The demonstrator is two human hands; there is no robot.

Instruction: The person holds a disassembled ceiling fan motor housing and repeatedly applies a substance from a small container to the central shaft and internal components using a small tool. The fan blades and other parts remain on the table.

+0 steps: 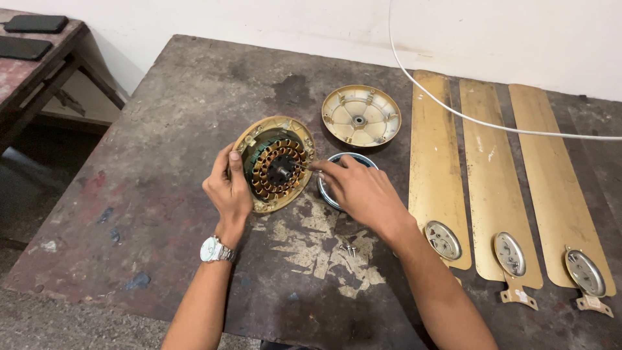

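1. The left hand (228, 188) clasps the left rim of the round gold-coloured metal fan motor housing with exposed copper windings (275, 163), thumb over the edge, tilting it up off the worn dark metal tabletop (162, 129).
2. The right hand (363, 191) has its fingertips pinched together at the housing's right edge, near the windings; whether they grip a thin wire or small part is too fine to tell.
3. That hand lies over a round silver-rimmed metal cap (330, 188), just beside the housing.
4. A cream-and-gold round cover plate (361, 115) lies farther back; three long gold fan blades (492, 168) lie side by side to the right, and small loose screws (350, 247) rest near the right wrist.
5. Judged step: inspecting or working the stator windings with the motor opened.
6. The next move likely calls for a steady left hold and delicate fingertip work, avoiding strain on the copper coils.
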